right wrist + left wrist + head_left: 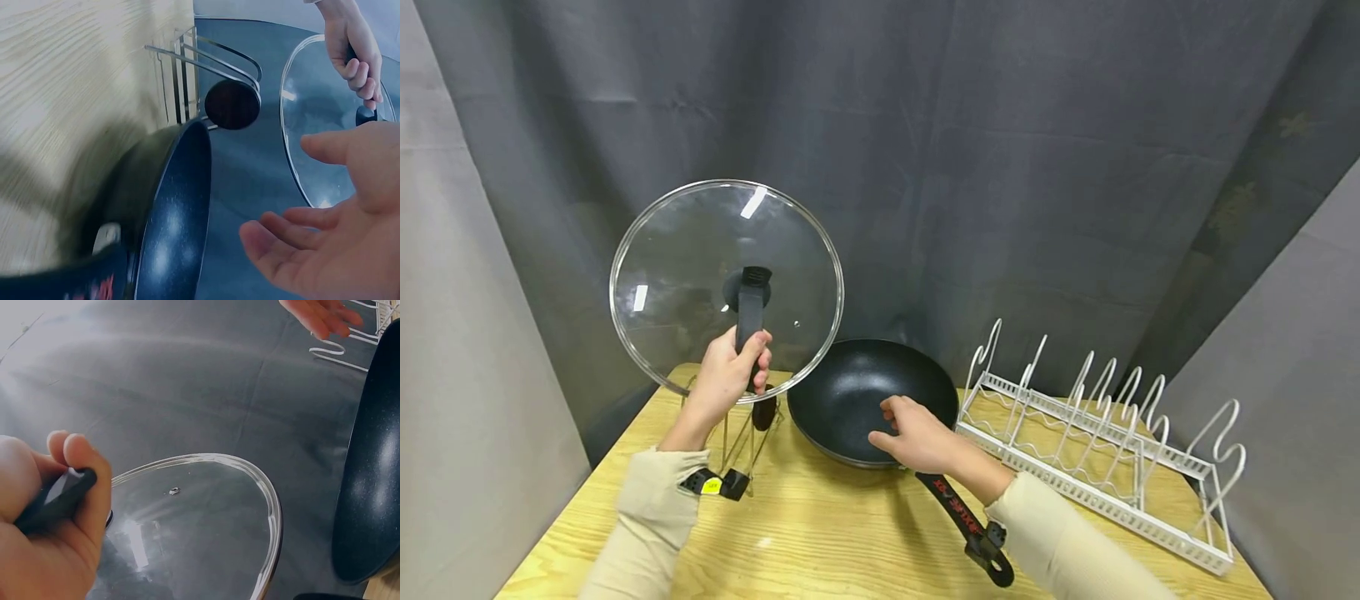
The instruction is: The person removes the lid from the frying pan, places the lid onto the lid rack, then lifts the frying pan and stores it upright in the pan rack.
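My left hand [727, 371] grips the black handle [750, 312] of a round glass lid [685, 250], fingers curled round it. The lid is raised upright above the table, its steel rim overlapping the wok's left edge in the head view. A black wok [842, 400] sits on the table with its handle [955, 508] pointing toward me at the right. Over the wok my right hand [917, 433] hovers, holding nothing. In the right wrist view the right hand's fingers [269, 250] are loosely bent beside the wok's rim.
To the right a white wire pan rack [1075, 475] with several upright loops stands on the wooden table [805, 542]. Behind the left hand is a small metal wire stand [727, 442] with a dark round knob [764, 412]. A grey curtain [962, 167] hangs at the back.
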Available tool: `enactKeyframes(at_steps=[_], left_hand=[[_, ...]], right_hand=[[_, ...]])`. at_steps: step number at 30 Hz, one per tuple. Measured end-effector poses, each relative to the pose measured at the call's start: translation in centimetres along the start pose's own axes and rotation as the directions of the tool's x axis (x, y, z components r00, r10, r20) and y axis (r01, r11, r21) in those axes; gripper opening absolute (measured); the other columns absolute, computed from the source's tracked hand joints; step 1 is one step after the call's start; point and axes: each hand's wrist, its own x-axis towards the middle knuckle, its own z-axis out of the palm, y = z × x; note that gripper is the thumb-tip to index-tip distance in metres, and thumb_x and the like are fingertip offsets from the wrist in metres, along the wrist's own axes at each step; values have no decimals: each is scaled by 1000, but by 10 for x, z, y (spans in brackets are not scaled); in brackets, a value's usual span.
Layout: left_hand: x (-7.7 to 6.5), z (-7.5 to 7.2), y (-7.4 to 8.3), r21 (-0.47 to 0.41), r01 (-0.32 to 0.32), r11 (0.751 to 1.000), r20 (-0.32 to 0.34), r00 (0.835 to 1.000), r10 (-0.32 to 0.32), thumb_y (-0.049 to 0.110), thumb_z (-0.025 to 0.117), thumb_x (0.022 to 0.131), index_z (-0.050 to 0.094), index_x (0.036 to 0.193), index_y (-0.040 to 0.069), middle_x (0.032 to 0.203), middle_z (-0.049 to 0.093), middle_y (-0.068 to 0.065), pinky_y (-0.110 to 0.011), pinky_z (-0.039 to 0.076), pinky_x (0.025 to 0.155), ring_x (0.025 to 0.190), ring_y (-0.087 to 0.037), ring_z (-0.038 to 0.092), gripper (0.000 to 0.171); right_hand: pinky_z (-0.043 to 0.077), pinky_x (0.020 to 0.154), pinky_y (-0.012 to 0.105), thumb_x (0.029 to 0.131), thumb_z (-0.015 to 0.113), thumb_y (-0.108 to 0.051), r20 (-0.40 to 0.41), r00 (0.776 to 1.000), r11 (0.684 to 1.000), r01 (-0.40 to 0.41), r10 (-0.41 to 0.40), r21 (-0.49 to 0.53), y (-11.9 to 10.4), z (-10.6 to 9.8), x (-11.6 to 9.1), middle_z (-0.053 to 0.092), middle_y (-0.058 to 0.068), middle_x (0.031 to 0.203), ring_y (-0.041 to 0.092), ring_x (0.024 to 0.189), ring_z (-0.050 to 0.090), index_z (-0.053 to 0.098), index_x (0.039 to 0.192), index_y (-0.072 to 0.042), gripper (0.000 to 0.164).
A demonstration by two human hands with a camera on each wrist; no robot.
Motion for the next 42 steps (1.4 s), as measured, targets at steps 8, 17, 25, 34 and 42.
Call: enactKeyframes(at_steps=[8, 17, 25, 34, 42], left_hand=[[-5, -7, 7, 10, -4, 1000, -44, 999, 5, 14, 45, 101, 48, 104, -9, 67, 51, -7, -27, 49, 44, 46, -11, 50, 23], [-5, -23, -6, 115, -23, 993, -121, 992, 37, 18, 46, 101, 49, 104, -8, 67, 52, -8, -30, 51, 44, 46, -10, 51, 26], [-3, -30, -14, 193, -43, 980, -150, 986, 73, 25, 48, 100, 51, 103, -5, 66, 54, -5, -28, 50, 43, 46, -10, 53, 31], [-3, -35, -14, 220, -23, 975, -210, 975, 70, 23, 49, 100, 50, 96, -3, 64, 53, -6, -29, 50, 41, 43, -8, 52, 26], [-5, -40, -13, 319, -22, 948, -256, 960, 109, 24, 50, 99, 51, 88, -1, 61, 55, -7, -27, 50, 40, 41, -9, 53, 27]], right_hand=[[47, 89, 41, 93, 59, -32, 34, 999, 999, 41, -40, -31, -13, 19, 24, 56, 15, 116, 27, 108, 54, 49, 127, 4, 51], [47, 89, 39, 94, 57, -35, -20, 996, 989, 87, -89, -116, -28, 48, 46, 54, 13, 118, 24, 107, 54, 50, 127, 2, 50], [44, 95, 35, 95, 56, -38, -72, 989, 972, 115, -132, -205, -39, 73, 65, 52, 11, 126, 23, 115, 52, 49, 131, -2, 52], [44, 97, 34, 94, 58, -38, -82, 977, 945, 168, -198, -280, -49, 95, 80, 50, 10, 130, 23, 118, 51, 48, 132, -4, 52], [42, 99, 35, 94, 57, -38, -76, 981, 951, 152, -179, -269, -53, 110, 94, 43, 11, 140, 25, 123, 48, 41, 139, -3, 59]])
